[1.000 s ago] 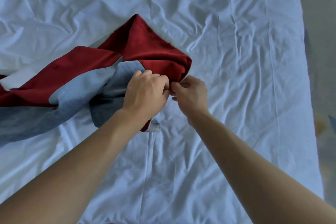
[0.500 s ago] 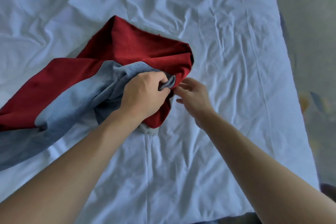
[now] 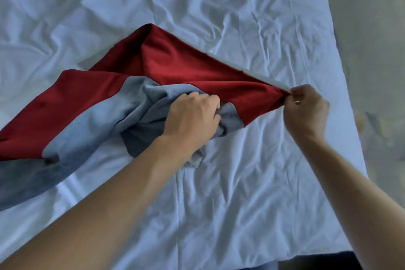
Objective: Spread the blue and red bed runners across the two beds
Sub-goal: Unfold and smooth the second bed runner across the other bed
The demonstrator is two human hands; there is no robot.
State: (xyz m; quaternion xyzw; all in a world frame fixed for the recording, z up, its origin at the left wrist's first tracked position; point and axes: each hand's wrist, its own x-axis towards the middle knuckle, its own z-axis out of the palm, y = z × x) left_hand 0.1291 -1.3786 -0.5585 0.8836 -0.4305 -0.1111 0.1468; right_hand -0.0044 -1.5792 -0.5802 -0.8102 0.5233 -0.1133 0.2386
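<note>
Now left hand gripping blue runner, right hand pinching red runner

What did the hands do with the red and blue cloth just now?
The right hand pinched a corner of the red fabric bed runner and pulled it rightward, away from the left hand. The left hand kept gripping the bunched blue fabric runner on the wrinkled white sheet.

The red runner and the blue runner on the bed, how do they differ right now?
The red runner is pulled taut to a point, pinched at its corner by the right hand; the blue runner is bunched, gripped by the left hand. Red lies farther from the person, blue nearer. Both trail off leftward over the white sheet.
</note>
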